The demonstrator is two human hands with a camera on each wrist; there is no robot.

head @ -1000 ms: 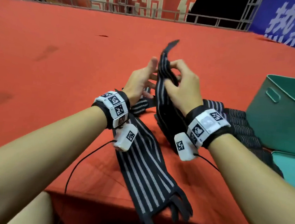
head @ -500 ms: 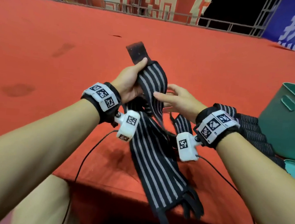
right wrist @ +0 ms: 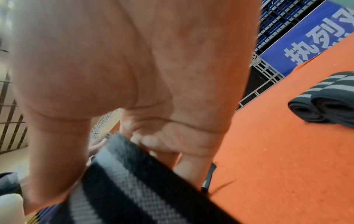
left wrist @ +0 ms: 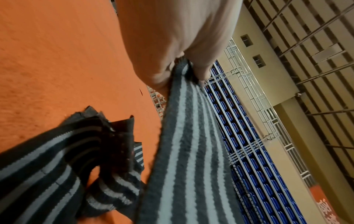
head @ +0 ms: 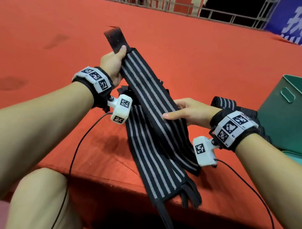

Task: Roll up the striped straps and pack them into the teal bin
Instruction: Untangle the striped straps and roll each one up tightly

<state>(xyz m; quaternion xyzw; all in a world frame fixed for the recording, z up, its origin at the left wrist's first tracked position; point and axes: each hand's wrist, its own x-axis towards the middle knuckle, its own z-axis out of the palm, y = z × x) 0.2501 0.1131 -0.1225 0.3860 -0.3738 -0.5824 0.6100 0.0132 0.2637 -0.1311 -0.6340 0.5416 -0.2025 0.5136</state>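
Two hands hold one strap [head: 148, 94]: left hand [head: 112, 64] grips its 11 o'clock end, right hand [head: 188, 111] pinches mid-length; its fingers are mostly hidden.

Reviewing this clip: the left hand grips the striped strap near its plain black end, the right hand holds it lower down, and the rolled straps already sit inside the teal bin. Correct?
Not quite. The rolled straps lie on the red surface beside the teal bin, as the head view shows. The left hand and right hand hold the striped strap as stated.

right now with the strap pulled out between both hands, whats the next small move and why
Probably start rolling from the plain black end by the left hand. The strap is flat and unrolled, the right hand holding it lower down, and rolled straps wait by the bin.
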